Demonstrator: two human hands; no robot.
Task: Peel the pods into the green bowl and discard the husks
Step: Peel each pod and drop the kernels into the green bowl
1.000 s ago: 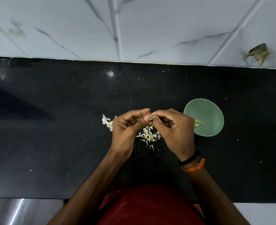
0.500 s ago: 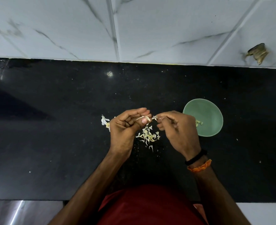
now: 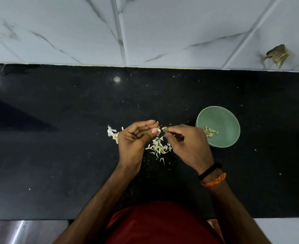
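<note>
Black worktop (image 3: 57, 155), tiled wall behind. Pod (image 3: 163, 128) pinched between left hand (image 3: 134, 140) and right hand (image 3: 185, 143), fingers clamped on it. Husks (image 3: 158, 147) heaped beneath. Green bowl (image 3: 222, 117), peeled pieces (image 3: 210, 132) inside, set just right.

Single head-worn wide-angle view: looks steeply down and forward over a black counter (image 3: 57, 155), close above it; tiled wall (image 3: 162, 29) at far edge, wearer's red shirt (image 3: 159, 224) nearest.
</note>
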